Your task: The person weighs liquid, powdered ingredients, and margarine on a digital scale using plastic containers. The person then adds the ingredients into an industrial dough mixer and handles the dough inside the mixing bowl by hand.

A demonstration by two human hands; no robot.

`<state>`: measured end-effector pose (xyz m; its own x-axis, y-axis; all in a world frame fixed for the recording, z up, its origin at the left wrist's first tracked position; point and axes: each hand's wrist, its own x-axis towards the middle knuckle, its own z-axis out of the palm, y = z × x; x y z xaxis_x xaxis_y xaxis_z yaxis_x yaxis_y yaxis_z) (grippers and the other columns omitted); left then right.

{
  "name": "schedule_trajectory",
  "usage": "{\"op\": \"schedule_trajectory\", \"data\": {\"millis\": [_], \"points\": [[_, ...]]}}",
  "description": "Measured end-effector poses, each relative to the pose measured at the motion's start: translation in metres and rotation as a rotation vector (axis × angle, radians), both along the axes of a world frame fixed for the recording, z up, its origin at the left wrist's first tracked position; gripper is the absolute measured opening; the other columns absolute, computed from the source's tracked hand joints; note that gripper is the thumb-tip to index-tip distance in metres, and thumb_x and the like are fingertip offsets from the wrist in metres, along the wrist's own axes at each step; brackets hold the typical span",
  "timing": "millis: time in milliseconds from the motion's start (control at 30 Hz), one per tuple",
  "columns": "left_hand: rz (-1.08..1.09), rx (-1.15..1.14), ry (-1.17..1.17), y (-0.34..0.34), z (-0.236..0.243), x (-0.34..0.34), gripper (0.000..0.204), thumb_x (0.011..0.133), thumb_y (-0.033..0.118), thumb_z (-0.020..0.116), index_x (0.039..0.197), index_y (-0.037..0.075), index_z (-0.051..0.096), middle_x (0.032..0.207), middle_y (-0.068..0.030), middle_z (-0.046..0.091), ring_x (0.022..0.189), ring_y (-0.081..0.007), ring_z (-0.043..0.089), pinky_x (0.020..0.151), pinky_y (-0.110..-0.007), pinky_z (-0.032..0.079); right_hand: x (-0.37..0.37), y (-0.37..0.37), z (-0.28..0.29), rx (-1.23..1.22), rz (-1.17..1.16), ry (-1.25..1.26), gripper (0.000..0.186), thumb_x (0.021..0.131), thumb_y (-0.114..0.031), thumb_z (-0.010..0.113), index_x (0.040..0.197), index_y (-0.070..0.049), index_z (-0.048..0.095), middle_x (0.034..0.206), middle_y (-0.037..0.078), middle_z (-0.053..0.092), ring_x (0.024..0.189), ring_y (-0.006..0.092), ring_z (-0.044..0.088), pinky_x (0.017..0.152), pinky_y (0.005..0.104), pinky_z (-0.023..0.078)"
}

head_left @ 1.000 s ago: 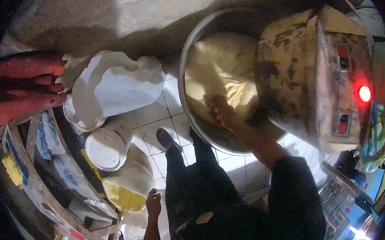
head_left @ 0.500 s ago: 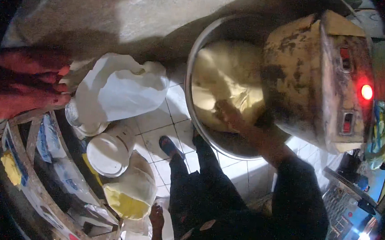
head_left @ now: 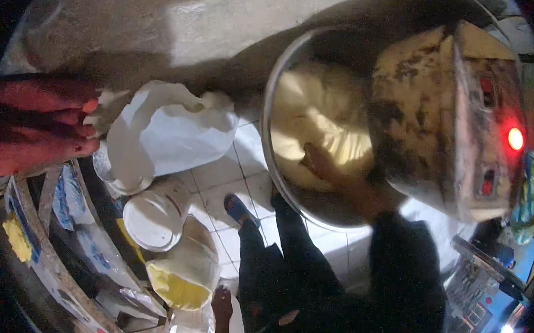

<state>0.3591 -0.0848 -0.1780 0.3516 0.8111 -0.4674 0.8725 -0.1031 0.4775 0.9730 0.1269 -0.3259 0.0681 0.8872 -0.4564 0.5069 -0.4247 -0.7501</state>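
Observation:
A big mass of pale yellow dough (head_left: 303,95) fills much of the round metal mixer bowl (head_left: 269,129) in front of me. My right hand (head_left: 323,165) reaches over the near rim, its fingers bent and pressed into the dough; shadow hides part of them. The worn, cream-coloured mixer head (head_left: 410,108) overhangs the bowl's right side, with two red switches and a lit red lamp. My left hand (head_left: 223,301) hangs low beside an open sack (head_left: 202,248) with a yellow inside. Its fingers look curled, with nothing visible in them.
White buckets (head_left: 152,220) and a large white sack (head_left: 186,127) stand left of my feet on the tiled floor (head_left: 223,173). A wooden rack (head_left: 55,275) with plastic packages is at lower left. Another person's bare feet (head_left: 47,117) show at far left. A blue panel (head_left: 486,305) is at lower right.
The view has shifted slightly, so the bowl and sacks sit a little lower and farther right. My right hand stays on the dough, which looks slightly reshaped under it.

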Motion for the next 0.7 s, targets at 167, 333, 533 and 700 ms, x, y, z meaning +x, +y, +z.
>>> {"op": "schedule_trajectory", "data": {"millis": [167, 333, 533, 700], "points": [[0.258, -0.316, -0.127, 0.028, 0.03, 0.056, 0.03, 0.092, 0.019, 0.057, 0.112, -0.004, 0.059, 0.103, -0.0186, 0.065, 0.092, -0.0323, 0.065, 0.079, -0.039, 0.053, -0.003, 0.02, -0.053, 0.005, -0.107, -0.057, 0.045, 0.097, -0.036, 0.048, 0.112, 0.007, 0.054, 0.104, 0.026, 0.057, 0.084, 0.0292, 0.063, 0.066, 0.0392, 0.056], [0.128, -0.108, -0.13, -0.003, 0.029, 0.008, 0.029, 0.092, 0.017, 0.058, 0.113, -0.003, 0.059, 0.1, -0.0189, 0.066, 0.088, -0.0325, 0.065, 0.079, -0.039, 0.052, -0.032, 0.001, 0.034, 0.158, 0.421, -0.462, 0.036, 0.091, -0.021, 0.058, 0.122, -0.002, 0.055, 0.117, 0.022, 0.056, 0.104, 0.0364, 0.058, 0.092, 0.0416, 0.05], [0.237, -0.286, 0.011, 0.032, 0.03, 0.047, 0.03, 0.091, 0.015, 0.058, 0.114, -0.004, 0.058, 0.101, -0.0215, 0.066, 0.089, -0.0346, 0.065, 0.079, -0.04, 0.052, -0.003, 0.011, 0.001, -0.104, 0.189, -0.509, 0.033, 0.091, -0.017, 0.051, 0.117, 0.002, 0.055, 0.113, 0.024, 0.058, 0.101, 0.0366, 0.059, 0.092, 0.046, 0.048], [0.147, -0.222, -0.081, 0.031, 0.022, 0.022, 0.027, 0.09, 0.012, 0.057, 0.112, -0.003, 0.058, 0.105, -0.0222, 0.065, 0.093, -0.0372, 0.064, 0.079, -0.042, 0.052, -0.024, -0.003, 0.001, -0.081, 0.369, -0.534, 0.029, 0.09, -0.014, 0.052, 0.116, -0.003, 0.057, 0.12, 0.022, 0.058, 0.107, 0.0339, 0.058, 0.095, 0.0431, 0.046]]}}
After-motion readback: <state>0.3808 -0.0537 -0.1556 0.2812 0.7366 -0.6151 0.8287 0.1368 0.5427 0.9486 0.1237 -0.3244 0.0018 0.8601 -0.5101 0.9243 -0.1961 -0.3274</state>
